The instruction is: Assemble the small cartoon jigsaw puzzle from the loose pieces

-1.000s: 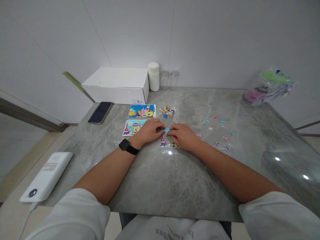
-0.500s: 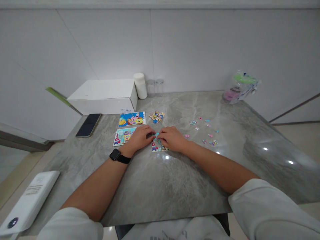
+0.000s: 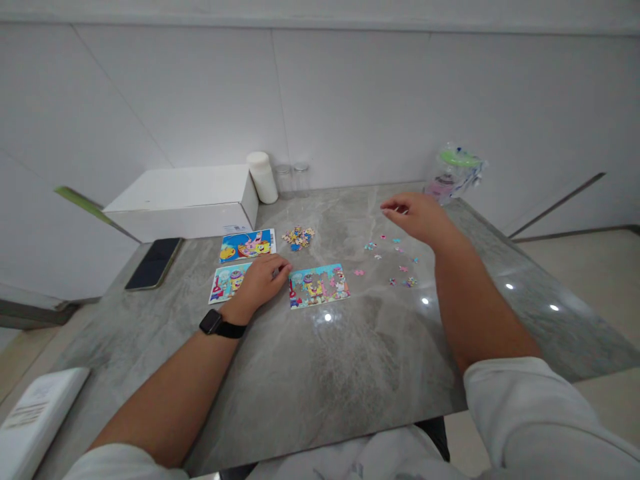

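Grey marble table (image 3: pixel 350 373) against white wall panels; white device (image 3: pixel 30 420) at lower left cut off by frame. Partly built puzzle (image 3: pixel 319 285) at centre, now fully uncovered. Left hand (image 3: pixel 260 283) flat beside its left edge, fingers loose, gripping nothing. Right hand (image 3: pixel 417 215) lifted off puzzle since earlier frame, raised over scattered pieces (image 3: pixel 395 260); fingertip contents indiscernible
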`<state>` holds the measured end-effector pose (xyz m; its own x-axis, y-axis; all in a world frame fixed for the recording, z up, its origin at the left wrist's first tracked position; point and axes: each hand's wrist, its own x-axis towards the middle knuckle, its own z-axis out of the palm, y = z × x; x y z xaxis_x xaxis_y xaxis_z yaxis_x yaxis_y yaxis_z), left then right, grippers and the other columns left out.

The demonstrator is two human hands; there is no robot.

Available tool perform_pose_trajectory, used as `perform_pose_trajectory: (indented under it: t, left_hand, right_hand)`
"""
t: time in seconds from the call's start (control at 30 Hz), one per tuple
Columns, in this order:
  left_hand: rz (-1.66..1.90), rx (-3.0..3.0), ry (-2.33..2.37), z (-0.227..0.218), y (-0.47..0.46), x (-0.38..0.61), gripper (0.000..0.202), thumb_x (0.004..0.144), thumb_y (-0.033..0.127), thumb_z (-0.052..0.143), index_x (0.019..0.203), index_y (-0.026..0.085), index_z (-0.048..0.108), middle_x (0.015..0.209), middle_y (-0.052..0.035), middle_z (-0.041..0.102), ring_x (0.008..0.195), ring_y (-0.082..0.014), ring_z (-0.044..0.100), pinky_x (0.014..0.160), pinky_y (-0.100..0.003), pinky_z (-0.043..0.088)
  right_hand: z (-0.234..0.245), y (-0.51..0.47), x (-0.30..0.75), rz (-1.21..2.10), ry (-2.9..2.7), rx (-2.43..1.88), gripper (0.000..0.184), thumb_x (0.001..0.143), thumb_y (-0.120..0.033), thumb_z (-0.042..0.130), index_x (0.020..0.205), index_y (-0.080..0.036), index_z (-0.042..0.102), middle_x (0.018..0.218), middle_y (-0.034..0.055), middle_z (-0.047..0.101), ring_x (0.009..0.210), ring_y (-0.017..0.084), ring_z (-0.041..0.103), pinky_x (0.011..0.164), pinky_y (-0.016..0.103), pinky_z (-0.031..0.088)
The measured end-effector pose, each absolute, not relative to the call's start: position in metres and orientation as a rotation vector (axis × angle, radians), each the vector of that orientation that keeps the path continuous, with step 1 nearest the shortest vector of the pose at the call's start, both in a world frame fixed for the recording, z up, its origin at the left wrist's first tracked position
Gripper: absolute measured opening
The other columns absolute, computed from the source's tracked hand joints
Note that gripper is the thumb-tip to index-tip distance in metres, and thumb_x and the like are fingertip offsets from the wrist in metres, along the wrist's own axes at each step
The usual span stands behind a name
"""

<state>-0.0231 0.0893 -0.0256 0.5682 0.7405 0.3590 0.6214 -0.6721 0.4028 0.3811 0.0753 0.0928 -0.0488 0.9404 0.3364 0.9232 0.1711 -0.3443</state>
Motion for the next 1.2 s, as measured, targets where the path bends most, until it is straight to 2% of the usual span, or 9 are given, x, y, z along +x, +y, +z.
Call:
perform_pose_trajectory:
  t: [0.23, 0.47, 0.63, 0.77, 0.93, 1.2]
  left_hand:
    - [0.744, 2.564, 1.188, -0.023, 0.087, -0.024, 0.033, 0.104, 0.039, 0.049, 0.085, 0.020, 0.068, 0.086, -0.0075, 0.072, 0.084, -0.0231, 0.065, 0.080, -0.036, 0.048]
    - [0.718, 2.499, 1.208, -0.021, 0.084, -0.024, 0.032, 0.104, 0.039, 0.049, 0.086, 0.019, 0.068, 0.086, -0.0060, 0.071, 0.081, -0.0208, 0.064, 0.075, -0.033, 0.046]
    - [0.718, 2.499, 1.209, -0.018, 0.082, -0.023, 0.033, 0.103, 0.040, 0.049, 0.085, 0.019, 0.067, 0.084, -0.0060, 0.071, 0.079, -0.0205, 0.064, 0.074, -0.033, 0.045]
    - [0.712, 2.509, 1.219, -0.017, 0.082, -0.023, 0.035, 0.103, 0.040, 0.048, 0.083, 0.019, 0.067, 0.084, -0.0066, 0.071, 0.079, -0.0208, 0.064, 0.073, -0.033, 0.046]
    - [0.717, 2.514, 1.222, -0.019, 0.084, -0.024, 0.035, 0.103, 0.041, 0.048, 0.085, 0.020, 0.068, 0.084, -0.0066, 0.071, 0.079, -0.0210, 0.064, 0.074, -0.034, 0.046]
    - [0.743, 2.499, 1.211, -0.020, 0.084, -0.023, 0.033, 0.103, 0.037, 0.050, 0.083, 0.019, 0.068, 0.083, -0.0057, 0.071, 0.078, -0.0201, 0.063, 0.074, -0.033, 0.046]
  right_hand:
    - [0.090, 0.078, 0.439, 0.091, -1.860, -2.036, 0.026, 0.090, -0.039, 0.066, 0.101, -0.021, 0.082, 0.096, 0.0083, 0.081, 0.082, 0.023, 0.071, 0.074, 0.033, 0.052]
    - [0.053, 0.105, 0.446, 0.125, -1.971, -2.234, 0.020, 0.089, -0.037, 0.070, 0.095, -0.023, 0.083, 0.099, 0.0087, 0.082, 0.088, 0.024, 0.073, 0.077, 0.032, 0.052]
    - [0.017, 0.118, 0.425, 0.126, -1.986, -2.365, 0.028, 0.090, -0.032, 0.068, 0.112, -0.022, 0.082, 0.115, 0.0107, 0.080, 0.105, 0.025, 0.071, 0.090, 0.032, 0.052]
    - [-0.001, 0.121, 0.410, 0.114, -1.979, -2.447, 0.033, 0.092, -0.035, 0.069, 0.120, -0.022, 0.080, 0.120, 0.0131, 0.077, 0.113, 0.026, 0.068, 0.095, 0.034, 0.051]
    - [-0.007, 0.123, 0.406, 0.094, -2.009, -2.495, 0.024, 0.092, -0.031, 0.067, 0.108, -0.022, 0.083, 0.117, 0.0132, 0.078, 0.108, 0.026, 0.070, 0.091, 0.034, 0.051]
    - [-0.012, 0.127, 0.415, 0.148, -2.093, -2.396, 0.018, 0.088, -0.027, 0.070, 0.100, -0.021, 0.081, 0.105, 0.0101, 0.080, 0.096, 0.023, 0.072, 0.083, 0.030, 0.051]
